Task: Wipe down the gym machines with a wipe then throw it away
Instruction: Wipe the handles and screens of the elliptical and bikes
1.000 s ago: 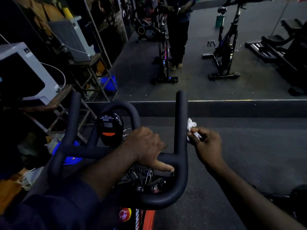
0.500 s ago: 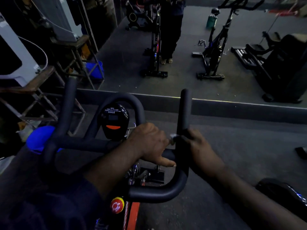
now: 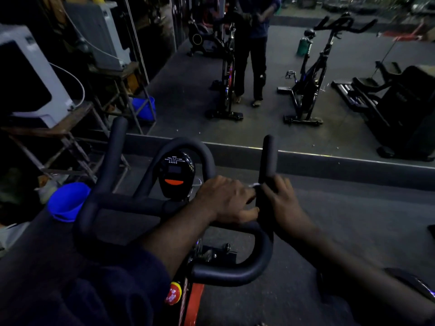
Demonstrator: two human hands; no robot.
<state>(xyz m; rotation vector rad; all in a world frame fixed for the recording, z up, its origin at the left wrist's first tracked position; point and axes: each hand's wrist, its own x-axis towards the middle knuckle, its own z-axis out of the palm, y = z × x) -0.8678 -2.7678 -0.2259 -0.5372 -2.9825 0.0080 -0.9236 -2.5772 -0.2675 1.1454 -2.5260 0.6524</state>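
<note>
Wipe (image 3: 255, 184): white scrap only, axis unreadable. My right hand (image 3: 284, 205) clasps it against the forward-pointing handlebar (image 3: 268, 156). My left hand (image 3: 226, 201) grips the same handlebar.

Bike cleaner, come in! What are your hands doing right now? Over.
Left hand grips the handlebar crossbar. Right hand wraps the wipe round the right upright. Nothing blocks the bar. Over.
</note>
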